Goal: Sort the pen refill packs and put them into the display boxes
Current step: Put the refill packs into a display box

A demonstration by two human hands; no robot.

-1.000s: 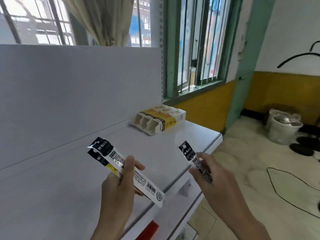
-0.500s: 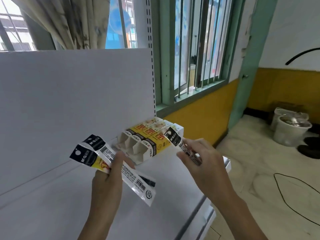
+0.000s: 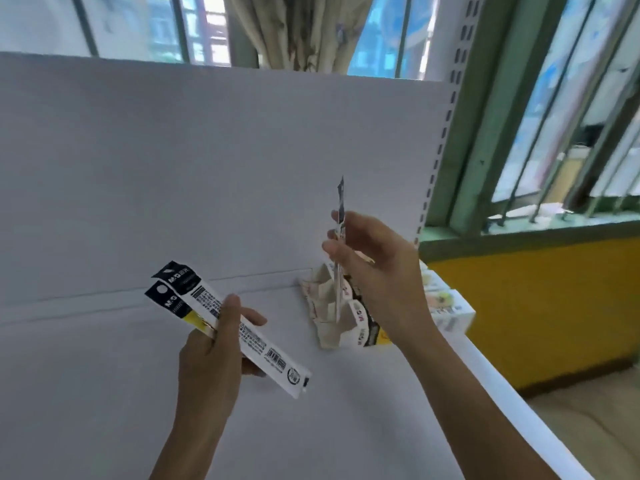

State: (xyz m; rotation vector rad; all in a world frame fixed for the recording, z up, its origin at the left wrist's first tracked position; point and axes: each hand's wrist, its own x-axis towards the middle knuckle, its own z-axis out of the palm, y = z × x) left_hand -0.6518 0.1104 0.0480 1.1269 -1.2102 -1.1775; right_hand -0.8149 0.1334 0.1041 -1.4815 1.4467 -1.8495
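Your right hand (image 3: 377, 271) pinches one slim, glossy refill pack (image 3: 341, 202) upright, its lower end reaching the folded cardboard display boxes (image 3: 329, 306) at its 6 o'clock. Your left hand (image 3: 214, 344), at 8 o'clock from there, grips two flat plastic packs (image 3: 270, 355), unsorted. Judging by that, you're midway. Beneath lies a smooth white shelf (image 3: 104, 393).

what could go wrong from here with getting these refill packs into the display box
1. The right hand pinches one refill pack upright, its lower end at the display box, and hides many of the slots, so the pack might enter the wrong slot or catch a divider.
2. The left hand grips two fanned packs at mid-length; one could slip out onto the shelf.
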